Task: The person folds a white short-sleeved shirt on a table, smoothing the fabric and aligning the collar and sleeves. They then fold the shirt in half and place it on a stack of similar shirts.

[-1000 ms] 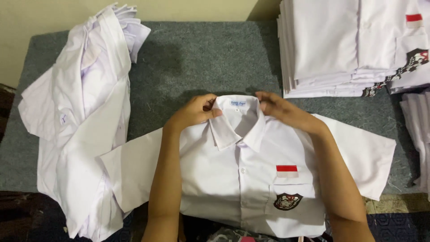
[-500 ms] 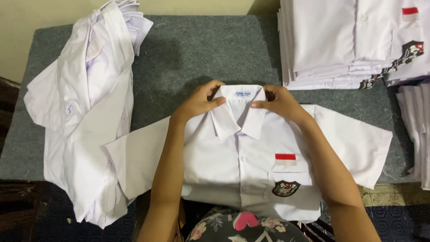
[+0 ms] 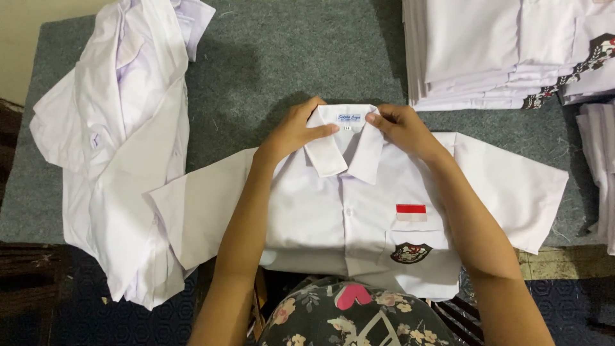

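A white short-sleeved shirt lies front-up on the grey table, sleeves spread to both sides. It has a red-and-white patch and a dark crest on the chest pocket. My left hand pinches the left side of the collar. My right hand grips the collar's right side. Both thumbs press on the collar's top edge near the neck label.
A loose heap of unfolded white shirts covers the table's left side and hangs over its front edge. A tall stack of folded white shirts stands at the back right, with another folded pile at the right edge.
The shirt and both hands sit a little lower and more to the right in the view. My fingers have closed more firmly on the collar, which now stands straighter.
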